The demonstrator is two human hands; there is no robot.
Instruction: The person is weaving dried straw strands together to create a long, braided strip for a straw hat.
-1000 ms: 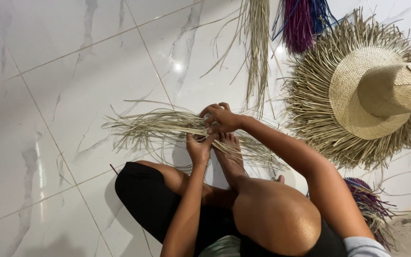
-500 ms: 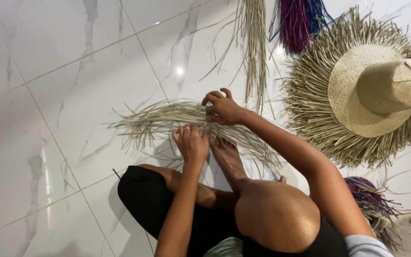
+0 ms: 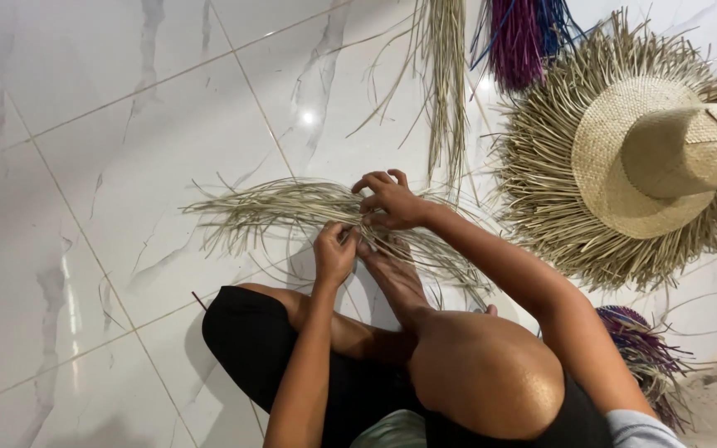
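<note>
A flat spread of pale straw strands [image 3: 267, 211] lies on the white tiled floor in front of my folded legs. My left hand [image 3: 334, 251] pinches some of these strands near their middle, fingers closed on them. Just above and to the right, my right hand [image 3: 389, 199] rests on the same bundle with fingers curled around strands. My bare foot [image 3: 392, 274] presses on the straw just below both hands. How the strands cross under my hands is hidden.
A woven straw hat [image 3: 649, 149] with a long fringed brim lies at the right. A loose hank of straw [image 3: 446, 75] hangs from the top, beside purple and blue strands [image 3: 524, 37]. Another purple-tinted bundle [image 3: 645, 348] lies by my right elbow.
My left hand has slid a little down and left along the strands. My right hand stays on the bundle, shifted slightly upward. The straw spread itself has barely moved.
</note>
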